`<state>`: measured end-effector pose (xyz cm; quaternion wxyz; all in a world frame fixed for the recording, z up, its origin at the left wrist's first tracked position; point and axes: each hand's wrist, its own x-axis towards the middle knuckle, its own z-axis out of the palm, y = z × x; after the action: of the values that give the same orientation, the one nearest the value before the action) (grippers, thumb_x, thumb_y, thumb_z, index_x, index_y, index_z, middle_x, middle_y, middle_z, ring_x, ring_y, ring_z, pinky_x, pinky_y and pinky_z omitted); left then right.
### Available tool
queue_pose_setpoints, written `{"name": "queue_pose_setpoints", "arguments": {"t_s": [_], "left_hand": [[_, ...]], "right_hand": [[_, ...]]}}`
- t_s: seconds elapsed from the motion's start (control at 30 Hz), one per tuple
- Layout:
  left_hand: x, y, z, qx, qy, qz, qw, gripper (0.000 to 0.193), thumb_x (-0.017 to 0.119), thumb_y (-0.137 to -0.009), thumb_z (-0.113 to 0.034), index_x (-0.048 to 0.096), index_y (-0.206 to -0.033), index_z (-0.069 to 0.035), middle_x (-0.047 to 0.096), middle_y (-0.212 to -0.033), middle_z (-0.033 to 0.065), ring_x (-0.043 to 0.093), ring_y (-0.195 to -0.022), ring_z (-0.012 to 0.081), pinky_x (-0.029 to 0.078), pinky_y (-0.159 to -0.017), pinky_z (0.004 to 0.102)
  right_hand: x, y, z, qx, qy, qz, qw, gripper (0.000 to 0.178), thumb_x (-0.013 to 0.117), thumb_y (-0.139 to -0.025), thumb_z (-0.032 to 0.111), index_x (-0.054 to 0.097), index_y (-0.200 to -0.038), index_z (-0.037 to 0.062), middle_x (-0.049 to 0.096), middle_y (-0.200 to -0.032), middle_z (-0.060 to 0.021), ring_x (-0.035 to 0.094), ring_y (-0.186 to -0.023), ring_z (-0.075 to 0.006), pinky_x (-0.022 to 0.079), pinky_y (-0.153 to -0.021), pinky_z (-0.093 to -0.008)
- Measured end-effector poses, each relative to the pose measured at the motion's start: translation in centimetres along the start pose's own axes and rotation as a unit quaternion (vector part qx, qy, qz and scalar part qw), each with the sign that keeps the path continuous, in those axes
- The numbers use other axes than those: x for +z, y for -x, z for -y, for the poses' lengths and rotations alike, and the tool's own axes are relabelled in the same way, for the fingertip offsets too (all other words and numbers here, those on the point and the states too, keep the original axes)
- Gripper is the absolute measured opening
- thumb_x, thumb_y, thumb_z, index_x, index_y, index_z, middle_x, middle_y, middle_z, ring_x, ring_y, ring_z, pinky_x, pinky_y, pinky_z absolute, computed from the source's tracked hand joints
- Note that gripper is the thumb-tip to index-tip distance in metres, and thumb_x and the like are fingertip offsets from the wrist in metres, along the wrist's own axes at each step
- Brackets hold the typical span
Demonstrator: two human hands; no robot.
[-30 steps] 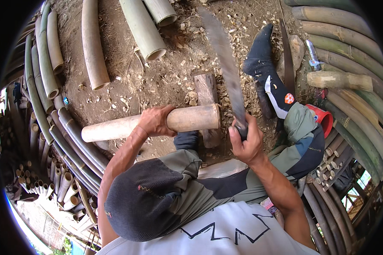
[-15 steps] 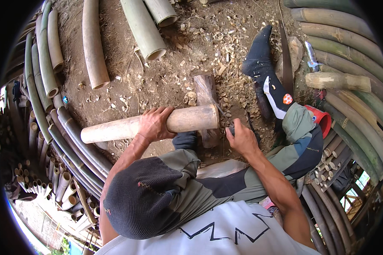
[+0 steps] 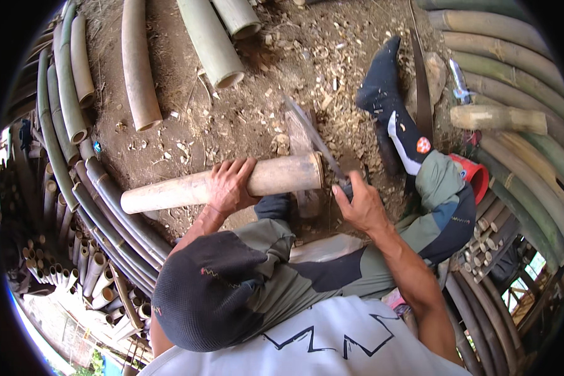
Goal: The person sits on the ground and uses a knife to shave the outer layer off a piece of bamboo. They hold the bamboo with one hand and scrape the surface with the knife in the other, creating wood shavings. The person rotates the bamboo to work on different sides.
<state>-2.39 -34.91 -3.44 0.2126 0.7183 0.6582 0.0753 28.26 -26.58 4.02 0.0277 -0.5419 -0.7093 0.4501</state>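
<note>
A pale bamboo length (image 3: 282,174) lies crosswise before me, its right end resting over a wooden block (image 3: 309,202). My left hand (image 3: 229,186) is wrapped over the bamboo near its middle, fingers curled across the top. Just right of the bamboo's cut end, my right hand (image 3: 363,203) grips the dark handle of a long-bladed knife (image 3: 320,145). Its blade slants up and to the left, passing close by the bamboo's right end; whether it touches I cannot tell.
Wood chips (image 3: 341,88) litter the dirt ground. Cut bamboo pieces (image 3: 210,44) lie ahead. Bamboo poles are stacked at both sides. My outstretched foot in a dark sock (image 3: 379,88) is at right, near a red container (image 3: 476,178) and a wooden mallet-like piece (image 3: 498,119).
The knife's blade has swung into clear view, pointing up and left. My right hand has shifted slightly right and down. My left hand and the bamboo have barely moved.
</note>
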Motion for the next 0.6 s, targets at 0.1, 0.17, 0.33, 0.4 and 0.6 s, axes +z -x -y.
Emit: {"name": "queue_pose_setpoints", "arguments": {"t_s": [0.1,0.17,0.33,0.4,0.6], "left_hand": [[0.2,0.0,0.2,0.001,-0.013,-0.013,1.0,0.082,0.088,-0.057,-0.043,0.06,-0.128,-0.014,0.066,-0.118,0.0083,0.065,-0.103,0.0304,0.05,-0.09,0.0456],[0.3,0.1,0.1,-0.005,-0.011,-0.006,1.0,0.085,0.088,-0.056,-0.042,0.058,-0.13,-0.015,0.065,-0.12,0.0078,0.064,-0.107,0.0302,0.048,-0.091,0.0462],[1.1,0.7,0.2,-0.011,0.009,-0.006,1.0,0.086,0.088,-0.055,-0.037,0.055,-0.132,-0.014,0.063,-0.122,0.0086,0.06,-0.112,0.0298,0.045,-0.095,0.0476],[0.9,0.7,-0.1,-0.014,-0.001,-0.003,1.0,0.085,0.088,-0.056,-0.037,0.056,-0.131,-0.013,0.062,-0.123,0.0089,0.059,-0.113,0.0294,0.043,-0.097,0.0477],[0.9,1.1,-0.8,-0.003,-0.036,-0.055,0.998,0.087,0.088,-0.056,-0.034,0.055,-0.134,-0.013,0.061,-0.123,0.0073,0.058,-0.113,0.0285,0.042,-0.098,0.0475]], "right_hand": [[-0.9,0.1,3.3,-0.105,-0.087,-0.11,0.985,0.038,0.065,-0.096,0.025,0.052,-0.117,-0.0044,0.065,-0.081,-0.0251,0.069,-0.075,-0.0448,0.054,-0.064,-0.0475],[-0.2,0.3,2.7,-0.18,-0.112,-0.185,0.96,0.038,0.065,-0.096,0.023,0.052,-0.117,-0.0054,0.065,-0.079,-0.0226,0.069,-0.072,-0.0429,0.055,-0.063,-0.0457],[1.1,-0.9,-2.1,0.021,0.043,0.026,0.999,0.032,0.064,-0.095,0.029,0.052,-0.107,0.0019,0.065,-0.082,-0.0287,0.067,-0.074,-0.0473,0.053,-0.061,-0.0506],[0.2,-0.2,-0.1,-0.017,-0.008,-0.023,1.0,0.032,0.063,-0.096,0.028,0.052,-0.108,0.0014,0.066,-0.083,-0.0289,0.067,-0.076,-0.047,0.053,-0.061,-0.0507],[1.0,-0.2,-0.6,-0.034,0.039,-0.031,0.998,0.033,0.063,-0.096,0.029,0.051,-0.108,0.0009,0.066,-0.082,-0.0302,0.067,-0.077,-0.0479,0.052,-0.061,-0.0526]]}}
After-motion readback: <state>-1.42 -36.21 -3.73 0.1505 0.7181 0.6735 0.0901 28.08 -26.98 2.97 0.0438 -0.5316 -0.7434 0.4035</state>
